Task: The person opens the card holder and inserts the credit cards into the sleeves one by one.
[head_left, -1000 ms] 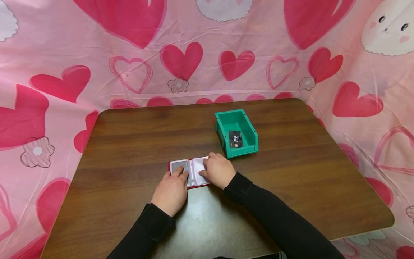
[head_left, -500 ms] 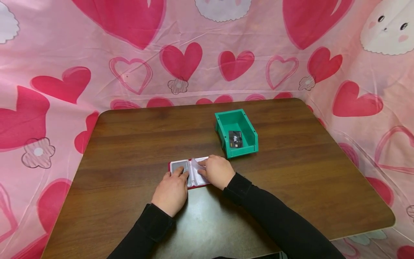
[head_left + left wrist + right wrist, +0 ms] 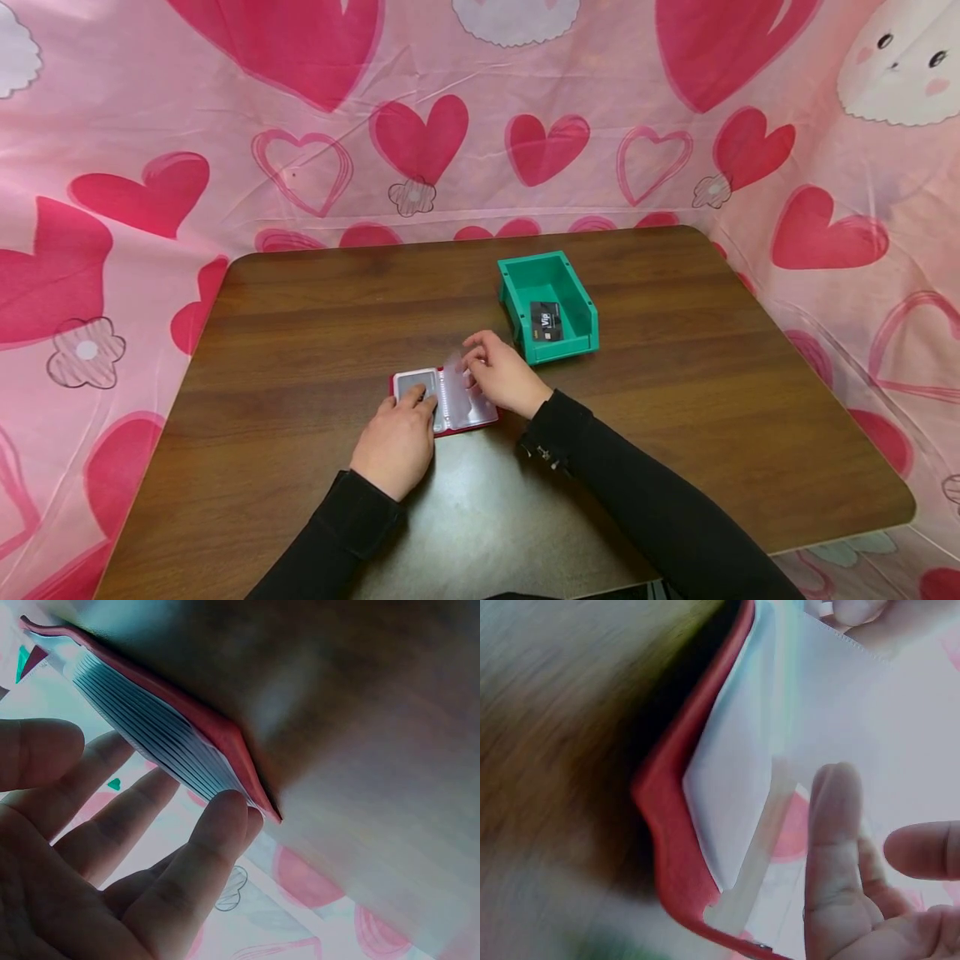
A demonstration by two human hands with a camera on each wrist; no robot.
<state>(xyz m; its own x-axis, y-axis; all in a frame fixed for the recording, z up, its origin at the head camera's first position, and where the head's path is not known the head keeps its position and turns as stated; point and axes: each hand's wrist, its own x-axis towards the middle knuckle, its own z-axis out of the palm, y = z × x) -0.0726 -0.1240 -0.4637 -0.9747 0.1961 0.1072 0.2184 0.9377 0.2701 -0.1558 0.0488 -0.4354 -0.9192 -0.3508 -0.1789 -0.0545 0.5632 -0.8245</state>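
Note:
A small card holder (image 3: 416,380) with a red cover and clear plastic sleeves lies spread on the table. My left hand (image 3: 395,446) rests its fingers on the left-hand pages; in the left wrist view, its fingertips are at the edges of the stacked sleeves (image 3: 146,712). On the right side, one clear sleeve (image 3: 457,387) stands up from the binding. My right hand (image 3: 506,379) is beside this raised sleeve, fingers extended against it. In the right wrist view its thumb (image 3: 926,851) is apart from the forefinger, and the red cover (image 3: 676,847) lies below.
A green open-front bin (image 3: 581,321) stands beyond the right hand, holding a black card (image 3: 546,322) marked "Vip". The brown wooden table (image 3: 675,400) has a rounded far edge, with a pink heart-patterned cloth (image 3: 480,192) hanging behind it.
The right hand has lifted a clear sleeve off the right-hand side and turned it upward, moving slightly away from the body. The left hand has stayed on the left-hand pages.

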